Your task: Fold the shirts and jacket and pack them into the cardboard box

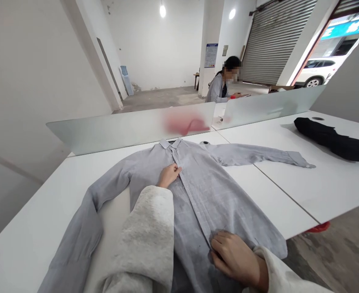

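A grey long-sleeved button-up shirt (228, 199) lies front side up on the white table, its collar at the far end and both sleeves spread outward. My left hand (169, 175) pinches the edge of the front placket on the upper chest. Lower down, near the hem, my right hand (233, 256) has its fingers closed on the same placket. Between the two hands the placket runs in a fairly straight line. The lower left part of the shirt is hidden behind my left sleeve.
A frosted divider (130, 128) borders the far side of the white table (289, 195). On the right lies a bundled black garment (335, 138). A person (217, 87) sits beyond the divider. Something red (318, 228) shows below the table's right front edge.
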Demonstrator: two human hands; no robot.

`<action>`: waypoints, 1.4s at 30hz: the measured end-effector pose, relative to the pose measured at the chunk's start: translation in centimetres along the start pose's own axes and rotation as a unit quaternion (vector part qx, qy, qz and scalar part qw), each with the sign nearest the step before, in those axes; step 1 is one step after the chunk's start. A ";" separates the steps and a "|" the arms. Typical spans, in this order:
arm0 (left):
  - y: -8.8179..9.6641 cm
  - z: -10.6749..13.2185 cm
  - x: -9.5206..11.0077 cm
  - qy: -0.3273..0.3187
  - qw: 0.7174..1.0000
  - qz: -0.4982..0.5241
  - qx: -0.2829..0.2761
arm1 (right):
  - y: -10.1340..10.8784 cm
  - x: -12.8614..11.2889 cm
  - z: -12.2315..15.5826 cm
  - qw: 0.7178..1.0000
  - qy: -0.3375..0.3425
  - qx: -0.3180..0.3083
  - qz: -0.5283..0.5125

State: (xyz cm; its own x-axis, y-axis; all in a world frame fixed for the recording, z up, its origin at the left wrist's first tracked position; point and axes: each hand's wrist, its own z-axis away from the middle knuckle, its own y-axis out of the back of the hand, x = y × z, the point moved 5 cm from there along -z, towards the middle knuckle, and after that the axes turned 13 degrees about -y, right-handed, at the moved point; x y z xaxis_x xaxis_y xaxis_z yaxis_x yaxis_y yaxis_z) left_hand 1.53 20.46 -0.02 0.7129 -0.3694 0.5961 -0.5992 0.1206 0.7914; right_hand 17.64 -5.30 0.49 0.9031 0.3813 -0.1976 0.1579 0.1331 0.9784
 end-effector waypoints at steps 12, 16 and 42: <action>0.4 -0.4 -1.2 0.012 1.000 -0.001 -0.015 | 5.0 0.6 1.0 0.993 0.092 0.004 0.076; 0.8 0.1 -0.6 0.005 0.999 -0.042 0.017 | 11.3 2.7 -7.1 0.988 0.064 -0.050 0.128; -1.1 0.9 0.2 -0.084 0.975 -0.204 0.005 | 4.3 7.6 -40.0 0.989 -0.112 0.095 -0.018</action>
State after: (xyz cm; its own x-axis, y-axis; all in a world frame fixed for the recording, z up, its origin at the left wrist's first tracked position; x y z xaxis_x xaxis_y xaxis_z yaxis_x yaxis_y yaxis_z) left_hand 2.05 19.41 -0.89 0.8234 -0.5308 0.2009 -0.2830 -0.0770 0.9560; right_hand 9.21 34.75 0.74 0.9579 0.1653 -0.2347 0.2443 -0.0402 0.9689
